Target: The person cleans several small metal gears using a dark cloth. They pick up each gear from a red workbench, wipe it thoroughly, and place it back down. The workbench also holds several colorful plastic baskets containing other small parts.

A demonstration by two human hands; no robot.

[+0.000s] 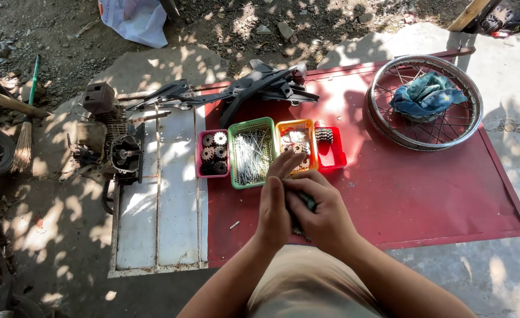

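— What lay nearest the camera?

— Both hands, at lower centre of the frame, pressed together over a red metal panel (424, 194) on the ground. The left hand (273, 206) stood edge-up, fingers extended against the right hand (324, 215), whose fingers were curled around a small dark green object (308, 202), mostly hidden between the palms; I could not tell what it was.

— And just beyond them?

— Four small baskets in a row at centre: a pink basket (213, 153) of gears, a green basket (251, 152) of thin metal spokes, an orange basket (296, 145) of small parts, and a red tray (331, 150).

— Farther out?

— A white metal panel (168, 200) at lower left, an engine (108, 141) beside it. At upper right, a spoked wheel rim (426, 101) with a blue rag (426, 96) lying inside. At top centre, a black frame piece (254, 87), then dirt and stones in dappled shade.
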